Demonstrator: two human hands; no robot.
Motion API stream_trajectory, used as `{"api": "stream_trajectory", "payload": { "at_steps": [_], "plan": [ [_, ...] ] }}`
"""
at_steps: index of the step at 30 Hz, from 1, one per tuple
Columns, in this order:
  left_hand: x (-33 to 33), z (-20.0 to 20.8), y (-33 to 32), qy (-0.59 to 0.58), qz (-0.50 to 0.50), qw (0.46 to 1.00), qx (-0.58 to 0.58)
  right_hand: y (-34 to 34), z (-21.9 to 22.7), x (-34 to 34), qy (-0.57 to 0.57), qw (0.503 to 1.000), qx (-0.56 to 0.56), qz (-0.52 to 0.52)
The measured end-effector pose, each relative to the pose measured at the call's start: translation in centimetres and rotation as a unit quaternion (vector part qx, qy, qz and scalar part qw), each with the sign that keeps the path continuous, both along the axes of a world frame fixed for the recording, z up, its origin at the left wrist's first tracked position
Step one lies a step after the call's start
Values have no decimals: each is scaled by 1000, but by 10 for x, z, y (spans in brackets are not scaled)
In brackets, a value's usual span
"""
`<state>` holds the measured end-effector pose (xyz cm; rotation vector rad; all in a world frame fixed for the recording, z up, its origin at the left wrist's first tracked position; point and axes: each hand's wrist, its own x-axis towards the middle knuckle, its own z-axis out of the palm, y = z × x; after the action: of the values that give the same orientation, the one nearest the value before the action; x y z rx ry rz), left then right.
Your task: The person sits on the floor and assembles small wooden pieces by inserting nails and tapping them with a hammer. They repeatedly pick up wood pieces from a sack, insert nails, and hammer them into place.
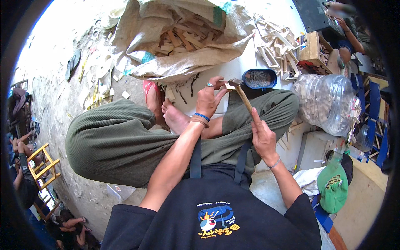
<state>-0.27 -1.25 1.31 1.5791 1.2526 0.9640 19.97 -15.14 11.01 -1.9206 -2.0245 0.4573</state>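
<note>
My right hand (263,137) grips a hammer (245,98) by its wooden handle, index finger stretched along it. The metal head is up beside the fingers of my left hand (207,99), which pinch a small pale wood piece (229,86). Whether the head touches that piece, I cannot tell. A blue tub (274,81) holding many thin nails (257,78) stands just beyond the hammer head. Farther off lies a large woven sack (135,43), its mouth spread open over a heap of wood pieces (189,37).
Loose wood strips (278,43) lie in a pile at the far right, near a wooden box (310,46). A clear plastic jug (318,102) sits right of my knee, a green cap (333,189) nearer me. Leftward are a dark sandal (73,64) and a yellow stool (45,166). Other people are at both edges.
</note>
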Motion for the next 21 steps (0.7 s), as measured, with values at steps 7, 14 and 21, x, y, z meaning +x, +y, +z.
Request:
{"api": "stream_trajectory", "payload": {
  "at_steps": [7,14,21],
  "plan": [
    [0,0,1,-7,2,1000,-7,4,5,-1,88,986,143,13],
    [0,0,1,-6,12,1000,-20,5,-3,3,4,999,51,19],
    [0,0,1,-11,14,1000,-14,4,-1,2,30,996,84,14]
  ]
}}
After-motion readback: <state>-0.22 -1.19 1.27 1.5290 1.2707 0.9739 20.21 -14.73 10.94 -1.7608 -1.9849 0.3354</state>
